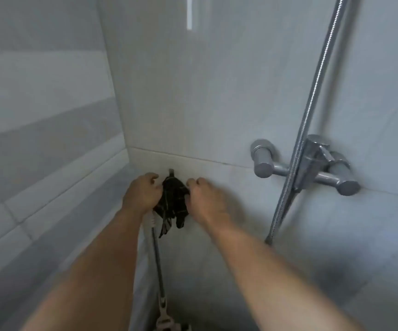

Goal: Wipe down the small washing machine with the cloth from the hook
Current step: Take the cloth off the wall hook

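Note:
A dark checked cloth hangs bunched on a small metal hook on the tiled wall. My left hand grips the cloth's left side. On the other side, my right hand holds the cloth's right edge with curled fingers. Both hands sit just below the hook. The washing machine is out of view.
A chrome shower mixer juts from the wall to the right, with a metal hose running up and down past it. A long-handled tool hangs below the cloth. The tiled corner wall is close on the left.

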`<state>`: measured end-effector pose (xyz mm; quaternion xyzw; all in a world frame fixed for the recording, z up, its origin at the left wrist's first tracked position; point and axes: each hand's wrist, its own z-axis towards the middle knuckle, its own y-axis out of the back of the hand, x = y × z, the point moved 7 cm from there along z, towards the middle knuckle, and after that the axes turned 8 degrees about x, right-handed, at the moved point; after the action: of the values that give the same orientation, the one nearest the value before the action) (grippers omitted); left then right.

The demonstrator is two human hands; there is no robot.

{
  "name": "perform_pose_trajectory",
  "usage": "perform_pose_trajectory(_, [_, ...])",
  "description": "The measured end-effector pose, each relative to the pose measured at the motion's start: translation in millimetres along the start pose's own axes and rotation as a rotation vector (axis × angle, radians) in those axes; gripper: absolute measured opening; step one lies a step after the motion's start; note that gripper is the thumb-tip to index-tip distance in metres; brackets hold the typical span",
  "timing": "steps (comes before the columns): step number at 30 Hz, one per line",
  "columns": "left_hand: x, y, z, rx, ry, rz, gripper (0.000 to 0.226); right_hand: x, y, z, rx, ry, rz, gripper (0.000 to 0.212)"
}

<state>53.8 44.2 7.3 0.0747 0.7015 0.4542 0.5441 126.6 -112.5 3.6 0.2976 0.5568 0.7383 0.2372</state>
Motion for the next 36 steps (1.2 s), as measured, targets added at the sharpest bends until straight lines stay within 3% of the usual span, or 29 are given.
perform_pose_trajectory(4, [22.2,-29.3,14.6,0.053,-0.044,-0.132,0.037,-1.8,-47.8,3.5,-0.052,-0.068,0.026,0.031])
perform_pose_trajectory(9, [30.4,-36.6,24.6,-0.035,-0.101,-0.180,0.012,-3.7,-57.0,5.9,-0.192,-0.089,0.169,0.033])
perform_pose_trajectory(12, [30.3,-33.1,20.3,-0.020,-0.151,-0.176,0.012,-13.1,-36.4,-2.1,-0.319,-0.110,0.309,0.039])
perform_pose_trajectory(16, [36.8,-42.9,-2.2,0.020,-0.181,-0.206,0.017,-30.3,-20.0,-19.5,-0.384,-0.120,0.431,0.021])
perform_pose_trajectory(20, [63.4,-94.5,-48.9,0.195,-0.103,-0.267,0.037,-46.9,-47.1,-53.9,-0.296,-0.090,0.598,0.021])
perform_pose_trajectory(26, [136.0,-218.4,-151.1,0.439,0.117,-0.340,0.037,-72.1,-110.1,-174.3,-0.147,-0.067,0.605,0.026])
perform_pose_trajectory(31, [152.2,-345.7,-296.5,0.738,0.436,-0.670,0.044,-95.6,-139.7,-330.6,-0.035,-0.102,0.454,0.036])
perform_pose_trajectory(36, [106.3,-405.0,-389.2,0.780,0.436,-1.053,0.039,-120.7,-141.6,-450.8,0.006,-0.092,0.439,0.036])
